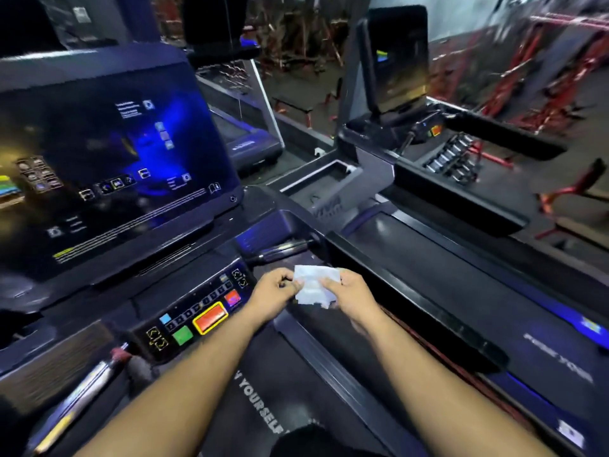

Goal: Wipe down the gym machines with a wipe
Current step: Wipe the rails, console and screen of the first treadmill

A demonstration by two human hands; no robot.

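Dark gym floor (514, 189) carries row of treadmills. Near treadmill: belt (283, 384) with white lettering, console (108, 166) with lit touchscreen rising at its front, button panel (197, 311) below screen with green, red and blue keys. Next treadmill (461, 291) just beside it on right, own dark screen (395, 57) upright, tray (326, 176) in its console. Farther off on floor: red-framed equipment (543, 103), blurred; rack of chrome dumbbells (454, 156).
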